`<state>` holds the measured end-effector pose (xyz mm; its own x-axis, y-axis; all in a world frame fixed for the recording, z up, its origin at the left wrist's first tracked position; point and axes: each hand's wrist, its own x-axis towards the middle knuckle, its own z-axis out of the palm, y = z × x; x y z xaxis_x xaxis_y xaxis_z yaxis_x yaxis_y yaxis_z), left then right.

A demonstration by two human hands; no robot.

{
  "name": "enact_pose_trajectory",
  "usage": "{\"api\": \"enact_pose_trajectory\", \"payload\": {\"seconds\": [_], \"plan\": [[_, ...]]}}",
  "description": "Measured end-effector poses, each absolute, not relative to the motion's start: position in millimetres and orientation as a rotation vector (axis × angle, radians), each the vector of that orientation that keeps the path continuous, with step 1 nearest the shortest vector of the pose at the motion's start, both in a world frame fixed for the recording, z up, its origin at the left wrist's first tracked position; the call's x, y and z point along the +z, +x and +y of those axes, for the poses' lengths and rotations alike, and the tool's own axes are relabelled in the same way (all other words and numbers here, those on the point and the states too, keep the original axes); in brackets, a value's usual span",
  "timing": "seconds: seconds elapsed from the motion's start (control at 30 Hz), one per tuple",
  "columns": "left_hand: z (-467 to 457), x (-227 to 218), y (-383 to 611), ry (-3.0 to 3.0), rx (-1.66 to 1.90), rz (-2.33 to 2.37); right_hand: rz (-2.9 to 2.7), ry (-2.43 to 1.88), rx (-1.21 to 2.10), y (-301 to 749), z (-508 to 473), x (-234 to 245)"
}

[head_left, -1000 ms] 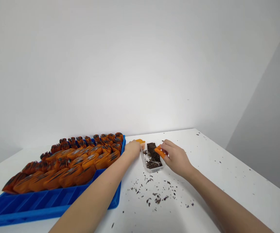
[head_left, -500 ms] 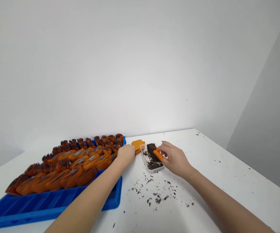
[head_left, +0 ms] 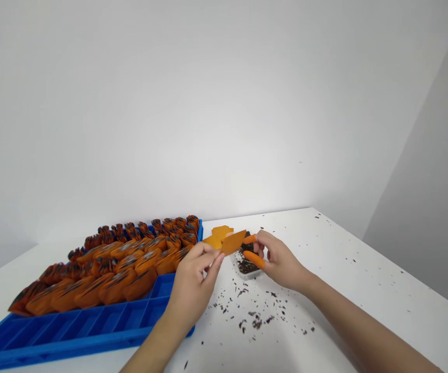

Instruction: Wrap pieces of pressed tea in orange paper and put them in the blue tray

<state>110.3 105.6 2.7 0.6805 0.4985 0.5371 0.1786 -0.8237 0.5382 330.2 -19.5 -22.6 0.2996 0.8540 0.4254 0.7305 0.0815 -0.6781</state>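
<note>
My left hand (head_left: pixel 193 280) is raised above the white table (head_left: pixel 344 290) and pinches a flat orange sheet (head_left: pixel 232 242) between thumb and fingers. My right hand (head_left: pixel 276 259), with orange finger cots on two fingertips, touches the sheet's right end just above a small clear tray (head_left: pixel 245 267) of dark flakes. More orange sheets (head_left: pixel 218 233) lie in a small pile behind the held one, beside the clear tray.
A blue compartment tray (head_left: pixel 92 321) on the left holds several rows of orange wrapped pieces (head_left: pixel 130 254); its near compartments hold nothing. Dark crumbs (head_left: pixel 255 316) are scattered over the table in front of the clear tray. A plain white wall rises behind.
My left hand has lifted an orange sheet off the pile and drawn it toward me. My right hand has risen from the clear tray to meet the sheet's end.
</note>
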Motion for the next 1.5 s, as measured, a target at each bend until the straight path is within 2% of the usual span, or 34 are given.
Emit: {"api": "enact_pose_trajectory", "payload": {"seconds": [0.13, 0.37, 0.47, 0.63, 0.87, 1.07, 1.23, 1.5], "plan": [[102, -16, 113, 2.074, 0.954, 0.418, -1.354, -1.367, 0.472, 319, -16, -23], [104, -38, 116, 2.056, 0.658, 0.582, -1.273, -1.255, 0.532, 325, -10, -30], [104, -39, 107, 2.167, 0.648, 0.589, -1.398, -1.330, 0.471, 328, -12, -30], [105, -34, 95, 2.288, 0.647, 0.307, -1.717, -1.470, 0.218, 322, -19, -32], [106, -36, 95, 2.278, 0.550, 0.006, -1.927, -1.434, 0.122, 311, -23, -38], [101, -45, 94, 2.445, 0.686, -0.064, -1.922, -1.366, 0.174, 312, -23, -40], [96, -42, 94, 2.386, 0.650, -0.058, -1.817, -1.300, 0.252, 314, -21, -42], [87, -48, 96, 2.241, 0.633, -0.011, -1.783, -1.172, 0.084, 310, -22, -38]]}}
